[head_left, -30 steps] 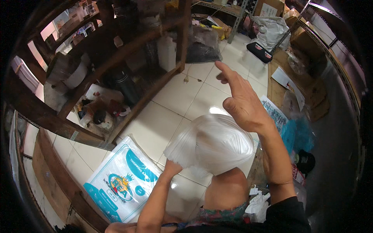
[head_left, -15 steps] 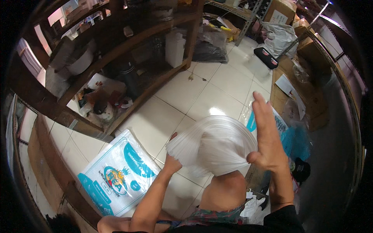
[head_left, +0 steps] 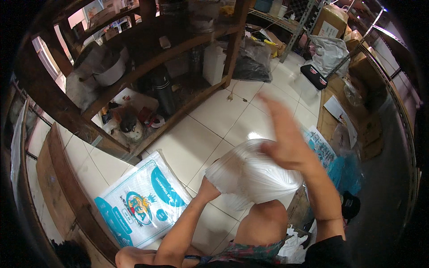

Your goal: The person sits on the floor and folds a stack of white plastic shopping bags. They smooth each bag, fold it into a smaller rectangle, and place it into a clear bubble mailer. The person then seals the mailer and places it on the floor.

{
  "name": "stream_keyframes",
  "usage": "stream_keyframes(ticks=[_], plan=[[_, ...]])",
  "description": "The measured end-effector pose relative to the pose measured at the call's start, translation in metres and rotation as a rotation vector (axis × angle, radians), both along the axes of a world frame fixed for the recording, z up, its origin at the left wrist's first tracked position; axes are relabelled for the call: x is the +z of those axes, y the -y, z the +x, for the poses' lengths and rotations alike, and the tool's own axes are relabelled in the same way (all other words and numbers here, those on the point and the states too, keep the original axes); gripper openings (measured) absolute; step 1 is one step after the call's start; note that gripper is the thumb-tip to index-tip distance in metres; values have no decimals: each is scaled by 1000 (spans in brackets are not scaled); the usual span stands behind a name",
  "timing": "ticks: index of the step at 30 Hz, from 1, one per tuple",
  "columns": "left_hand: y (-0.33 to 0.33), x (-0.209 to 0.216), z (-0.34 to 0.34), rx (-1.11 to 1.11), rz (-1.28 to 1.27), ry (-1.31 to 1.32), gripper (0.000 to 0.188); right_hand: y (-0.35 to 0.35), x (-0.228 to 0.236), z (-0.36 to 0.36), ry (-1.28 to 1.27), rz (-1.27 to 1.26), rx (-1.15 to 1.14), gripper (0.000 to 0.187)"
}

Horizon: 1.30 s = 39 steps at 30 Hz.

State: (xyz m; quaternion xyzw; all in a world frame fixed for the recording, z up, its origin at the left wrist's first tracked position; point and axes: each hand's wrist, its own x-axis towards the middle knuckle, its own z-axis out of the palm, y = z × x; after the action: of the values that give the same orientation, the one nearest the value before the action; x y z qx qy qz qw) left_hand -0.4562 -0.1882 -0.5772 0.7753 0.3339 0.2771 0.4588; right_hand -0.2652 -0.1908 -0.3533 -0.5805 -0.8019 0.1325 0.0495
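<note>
A thick bundle of thin white plastic bags [head_left: 254, 178] lies folded over my raised knee, its many layers fanned at the left edge. My left hand [head_left: 209, 190] is closed on that left edge, with its fingers partly hidden behind the bundle. Over the bundle's upper right side, my right hand [head_left: 283, 138] is stretched out with the thumb apart, blurred by motion and holding nothing; whether it touches the plastic I cannot tell. Left of my forearm, a flat white-and-blue package of plastic bags [head_left: 149, 210] rests on the floor.
A dark wooden shelf unit [head_left: 178, 105] with containers stands at the left over white floor tiles [head_left: 196, 129]. On the right are flattened cardboard [head_left: 368, 129], blue plastic [head_left: 344, 172] and a metal rack [head_left: 389, 85]. A black pouch [head_left: 314, 77] sits on a translucent box.
My right hand has swung left and inward over the bundle from its right side. The bundle's upper layers have sunk and flattened. My left hand keeps its grip on the edge.
</note>
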Motion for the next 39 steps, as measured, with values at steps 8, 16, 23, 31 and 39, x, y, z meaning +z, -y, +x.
stream_keyframes(ticks=[8,16,23,31,39], plan=[[1,-25,-4,-32,234,-4,51,-25,22,-13,-119,448,98,86],[0,-22,0,-54,290,-65,40,-38,-10,-8,48,556,142,87],[1,-16,-13,-77,165,-72,38,-19,30,12,-13,406,-73,85],[-5,-9,-21,-40,107,-72,40,23,54,50,-131,382,-157,89],[-10,-15,-23,-75,111,-101,40,79,49,54,-65,350,-149,104]])
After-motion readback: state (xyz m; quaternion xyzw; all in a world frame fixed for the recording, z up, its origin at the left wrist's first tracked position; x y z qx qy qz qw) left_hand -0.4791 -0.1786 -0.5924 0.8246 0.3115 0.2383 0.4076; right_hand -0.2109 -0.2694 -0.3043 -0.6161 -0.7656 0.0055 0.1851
